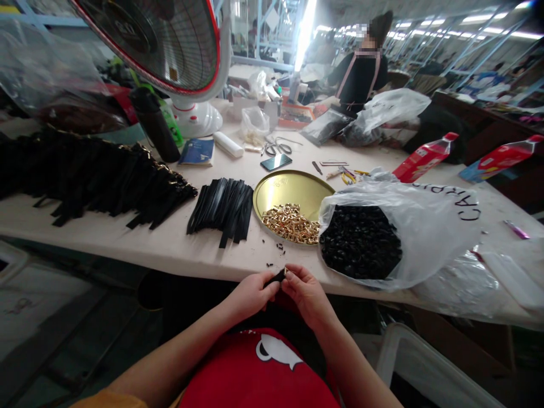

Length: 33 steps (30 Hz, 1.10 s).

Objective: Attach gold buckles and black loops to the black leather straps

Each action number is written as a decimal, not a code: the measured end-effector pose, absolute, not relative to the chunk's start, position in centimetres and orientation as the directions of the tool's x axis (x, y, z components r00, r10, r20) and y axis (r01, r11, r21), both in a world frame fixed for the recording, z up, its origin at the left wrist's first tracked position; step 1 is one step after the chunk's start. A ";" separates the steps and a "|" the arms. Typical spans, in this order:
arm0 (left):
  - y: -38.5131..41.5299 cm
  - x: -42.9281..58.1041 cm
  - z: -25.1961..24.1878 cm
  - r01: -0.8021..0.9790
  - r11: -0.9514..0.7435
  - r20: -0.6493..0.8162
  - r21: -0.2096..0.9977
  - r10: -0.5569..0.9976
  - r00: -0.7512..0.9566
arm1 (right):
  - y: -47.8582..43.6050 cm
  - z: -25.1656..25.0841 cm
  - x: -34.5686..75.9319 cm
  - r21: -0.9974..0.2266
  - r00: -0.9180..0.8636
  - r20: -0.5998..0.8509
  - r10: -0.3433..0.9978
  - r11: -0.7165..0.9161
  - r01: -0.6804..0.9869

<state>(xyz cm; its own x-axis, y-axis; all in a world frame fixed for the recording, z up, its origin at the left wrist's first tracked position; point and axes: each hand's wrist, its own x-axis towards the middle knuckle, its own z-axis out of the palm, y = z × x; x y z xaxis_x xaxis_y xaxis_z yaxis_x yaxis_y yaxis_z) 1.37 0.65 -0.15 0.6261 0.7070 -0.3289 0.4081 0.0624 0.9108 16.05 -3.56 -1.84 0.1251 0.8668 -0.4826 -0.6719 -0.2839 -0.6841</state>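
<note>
Over a red garment (238,374) at the near edge of a table (153,258), the left hand (254,292) is closed around a black strip (277,277) and the right hand (303,289) pinches its gold-coloured tip (285,271) as I look on. Just beyond the grip lie small black bits (280,247); farther out, a stack of black strips (223,209) sits to its left, a bag (425,238) of black pieces (361,243) to its right, a golden tray (289,190) of fittings (293,224) ahead. Past them are a phone (276,162), scissors (272,149) and, off left, a large fan (170,45), with a co-worker (361,76) beyond
</note>
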 end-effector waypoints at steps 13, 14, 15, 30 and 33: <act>0.5 0.8 1.2 0.441 -0.005 -0.271 0.898 0.783 0.560 | -2.9 -1.9 16.3 -0.630 0.175 -0.536 0.826 -0.253 -0.734; 0.5 0.8 1.2 0.441 -0.007 -0.267 0.898 0.787 0.557 | -2.8 -1.9 16.4 -0.619 0.167 -0.541 0.824 -0.256 -0.742; 0.6 0.8 1.1 0.447 -0.014 -0.266 0.895 0.786 0.558 | -2.8 -1.8 16.4 -0.607 0.158 -0.546 0.823 -0.258 -0.752; 0.4 1.0 0.3 0.377 -0.148 -0.089 0.914 0.835 0.543 | -3.1 -1.2 15.1 -0.584 0.124 -0.528 0.840 -0.253 -0.772; 0.3 1.2 0.4 0.325 -0.117 -0.084 0.938 0.836 0.543 | -3.5 -1.5 14.2 -0.654 0.118 -0.490 0.863 -0.275 -0.704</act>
